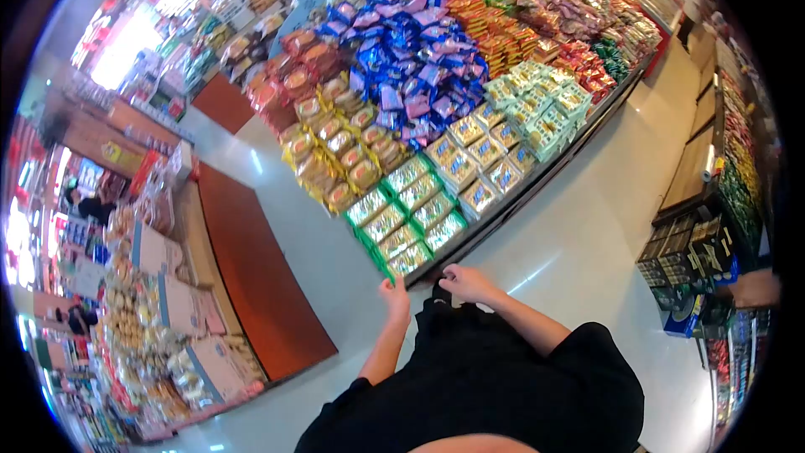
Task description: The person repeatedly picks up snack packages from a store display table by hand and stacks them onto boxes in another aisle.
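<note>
My left hand is at the front corner of the sloping display, its fingers closed at the green edge of the nearest gold-and-green packets. A strip of that green edge meets my fingertips. Just to the right, my right hand is closed with its fingers curled, close to the display's dark front edge. Whatever may be in it is too small to make out. Beyond the green packets lie white-and-gold packets in rows and yellow-edged packets.
Blue wrapped packets are heaped behind, with pale green packs to the right. At left stands a counter with a reddish-brown side panel and bagged goods. Dark boxes are stacked at right beside shelving. Pale shiny floor runs between.
</note>
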### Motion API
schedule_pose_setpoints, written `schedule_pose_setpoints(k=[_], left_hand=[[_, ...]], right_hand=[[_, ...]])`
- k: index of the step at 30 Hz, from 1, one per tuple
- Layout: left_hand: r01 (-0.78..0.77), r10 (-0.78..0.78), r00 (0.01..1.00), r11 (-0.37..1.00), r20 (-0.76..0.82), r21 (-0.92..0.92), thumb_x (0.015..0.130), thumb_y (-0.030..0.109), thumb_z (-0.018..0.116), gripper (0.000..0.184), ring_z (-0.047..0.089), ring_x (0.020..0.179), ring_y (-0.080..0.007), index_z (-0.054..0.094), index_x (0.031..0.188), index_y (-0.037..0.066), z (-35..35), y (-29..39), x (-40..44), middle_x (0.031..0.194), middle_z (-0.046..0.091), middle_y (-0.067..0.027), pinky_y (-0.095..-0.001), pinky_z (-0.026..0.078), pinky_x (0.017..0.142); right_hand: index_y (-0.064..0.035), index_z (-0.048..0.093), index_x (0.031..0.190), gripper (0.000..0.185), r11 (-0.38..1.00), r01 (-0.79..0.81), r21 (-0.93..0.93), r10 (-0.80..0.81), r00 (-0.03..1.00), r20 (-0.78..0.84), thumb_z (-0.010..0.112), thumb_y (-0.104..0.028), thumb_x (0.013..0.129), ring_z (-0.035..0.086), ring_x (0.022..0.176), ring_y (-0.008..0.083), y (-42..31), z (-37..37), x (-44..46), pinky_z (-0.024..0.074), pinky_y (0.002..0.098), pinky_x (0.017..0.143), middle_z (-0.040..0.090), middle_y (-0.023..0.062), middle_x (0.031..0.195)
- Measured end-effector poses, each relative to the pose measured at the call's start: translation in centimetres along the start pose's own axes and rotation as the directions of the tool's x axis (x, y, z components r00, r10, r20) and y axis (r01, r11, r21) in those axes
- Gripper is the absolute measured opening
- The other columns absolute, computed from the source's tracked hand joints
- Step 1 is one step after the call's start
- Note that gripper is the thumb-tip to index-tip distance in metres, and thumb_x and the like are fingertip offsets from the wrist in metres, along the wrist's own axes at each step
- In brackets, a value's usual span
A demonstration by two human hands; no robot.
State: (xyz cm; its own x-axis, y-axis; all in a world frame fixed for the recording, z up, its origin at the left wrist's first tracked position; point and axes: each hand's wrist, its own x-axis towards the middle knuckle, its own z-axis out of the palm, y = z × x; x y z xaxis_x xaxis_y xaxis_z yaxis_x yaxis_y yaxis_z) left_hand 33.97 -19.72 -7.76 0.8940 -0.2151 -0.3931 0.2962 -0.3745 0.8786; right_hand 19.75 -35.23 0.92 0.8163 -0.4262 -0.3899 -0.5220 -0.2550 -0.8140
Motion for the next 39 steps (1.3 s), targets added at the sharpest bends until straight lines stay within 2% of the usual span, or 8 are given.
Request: schedule_pose_setpoints(k=[3,7,16,19,21,26,34,39], left_hand=[[-0.018,0.018,1.000,0.997,0.000,0.079,0.089,0.032,0.062,0.051,0.046,0.108,-0.0281,0.046,0.118,-0.007,-0.6,-2.3,4.6,0.116,0.047,-0.0195,-0.0383,0.039,0.094],[-0.014,0.010,1.000,0.975,0.023,0.222,0.091,0.031,0.061,0.051,0.048,0.103,-0.0246,0.042,0.120,-0.007,-0.5,-4.2,5.7,0.114,0.048,-0.0176,-0.0368,0.041,0.089],[0.067,-0.081,0.988,0.992,0.134,0.106,0.094,0.023,0.056,0.031,0.045,0.086,-0.0178,0.040,0.105,-0.001,-1.9,0.0,3.5,0.096,0.046,-0.0098,-0.0320,0.041,0.077],[0.095,-0.157,0.961,0.961,0.227,0.260,0.093,0.024,0.058,0.031,0.045,0.084,-0.0179,0.042,0.103,-0.001,-2.3,1.3,1.7,0.095,0.047,-0.0097,-0.0316,0.041,0.076],[-0.014,-0.101,0.932,0.950,0.347,0.313,0.092,0.025,0.060,0.031,0.046,0.082,-0.0172,0.043,0.102,0.000,-1.9,1.7,0.4,0.092,0.048,-0.0089,-0.0310,0.041,0.073],[-0.280,0.077,0.736,0.939,0.673,0.199,0.089,0.024,0.065,0.030,0.048,0.074,-0.0138,0.048,0.098,0.000,-0.1,0.2,-1.4,0.083,0.050,-0.0060,-0.0294,0.042,0.066],[-0.374,0.046,0.525,0.909,0.850,0.182,0.087,0.023,0.069,0.032,0.054,0.073,-0.0129,0.051,0.098,-0.001,3.7,-4.2,-13.6,0.084,0.059,-0.0084,-0.0277,0.047,0.064],[-0.429,-0.039,0.258,0.891,0.965,0.151,0.086,0.023,0.070,0.034,0.057,0.078,-0.0154,0.054,0.099,-0.004,6.3,-7.0,-23.8,0.088,0.061,-0.0103,-0.0294,0.048,0.070]], right_hand=[[0.0029,0.055,0.119,0.049,1.000,0.018,-0.019,-0.020,0.997,-0.075,0.064,-0.030,0.084,0.060,0.103,0.0349,-0.6,1.4,4.6,0.0478,0.0402,0.089,0.061,0.0228,0.112],[0.0050,0.056,0.110,0.043,0.998,0.051,-0.024,-0.056,0.956,-0.286,0.063,-0.025,0.080,0.058,0.101,0.0407,-0.8,3.7,8.3,0.0456,0.0457,0.088,0.060,0.0282,0.105],[0.0001,0.058,0.109,0.039,0.989,-0.076,0.131,0.110,0.955,-0.277,0.062,-0.027,0.082,0.060,0.094,0.0339,-0.1,5.9,8.3,0.0483,0.0416,0.082,0.061,0.0198,0.098],[0.0003,0.058,0.107,0.038,0.976,-0.111,0.188,0.180,0.896,-0.406,0.063,-0.027,0.080,0.059,0.091,0.0338,0.5,6.2,6.3,0.0482,0.0414,0.080,0.059,0.0198,0.095],[0.0021,0.059,0.104,0.038,0.967,-0.132,0.216,0.222,0.851,-0.475,0.064,-0.025,0.078,0.060,0.091,0.0341,2.0,5.9,4.7,0.0482,0.0416,0.080,0.061,0.0202,0.094],[0.0028,0.062,0.104,0.041,0.896,-0.217,0.387,0.403,0.762,-0.506,0.069,-0.024,0.074,0.064,0.090,0.0336,6.8,5.2,-1.6,0.0510,0.0403,0.081,0.066,0.0210,0.096],[-0.0005,0.063,0.109,0.042,0.895,-0.291,0.339,0.447,0.607,-0.657,0.069,-0.026,0.076,0.066,0.090,0.0310,13.2,5.9,-18.9,0.0518,0.0381,0.082,0.067,0.0182,0.099],[-0.0012,0.066,0.105,0.038,0.824,-0.144,0.548,0.564,0.307,-0.767,0.070,-0.026,0.075,0.066,0.088,0.0278,17.5,9.9,-32.4,0.0521,0.0362,0.080,0.068,0.0162,0.096]])
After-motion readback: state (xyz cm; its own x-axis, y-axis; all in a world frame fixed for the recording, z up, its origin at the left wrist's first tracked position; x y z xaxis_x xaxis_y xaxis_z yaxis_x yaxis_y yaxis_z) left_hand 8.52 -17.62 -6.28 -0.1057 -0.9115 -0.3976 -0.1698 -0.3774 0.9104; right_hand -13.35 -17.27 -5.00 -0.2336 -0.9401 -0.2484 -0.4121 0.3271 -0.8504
